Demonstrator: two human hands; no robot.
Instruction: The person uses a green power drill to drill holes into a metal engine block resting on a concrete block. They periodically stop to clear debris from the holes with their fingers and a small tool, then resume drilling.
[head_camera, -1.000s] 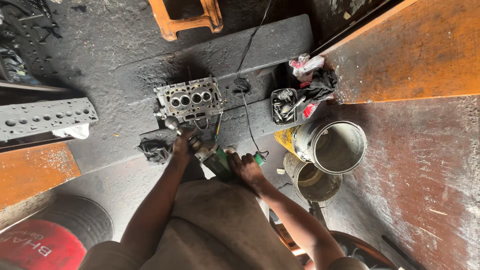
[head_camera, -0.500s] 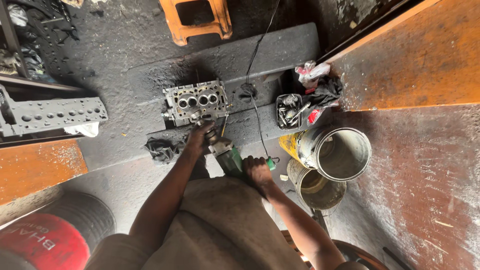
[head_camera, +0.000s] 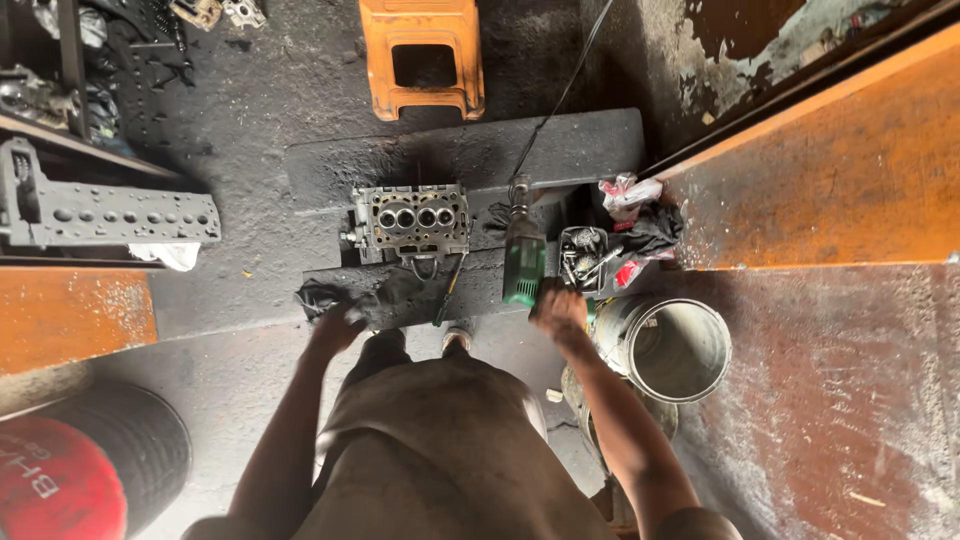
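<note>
A grey cylinder head (head_camera: 415, 220) with a row of round bores lies on a dark plank (head_camera: 470, 155). To its right a green power tool (head_camera: 523, 265) lies on the plank, with its cord running away from me. My right hand (head_camera: 560, 310) sits at the tool's near end, fingers loose, just touching or just off it. My left hand (head_camera: 335, 328) rests at the plank's near edge with its fingertips on a dark rag (head_camera: 318, 297); whether it grips the rag is unclear. A screwdriver (head_camera: 447, 290) lies between my hands.
A small black tray of metal bits (head_camera: 583, 258) and red-and-white rags (head_camera: 630, 195) sit right of the tool. A metal bucket (head_camera: 665, 350) stands by my right arm. An orange stool (head_camera: 422, 55) stands beyond the plank; a long grey engine part (head_camera: 100, 215) and a red drum (head_camera: 50, 480) lie left.
Both hands were on the green tool in front of the cylinder head. The tool now lies to the right of it; my left hand has moved left to the rag.
</note>
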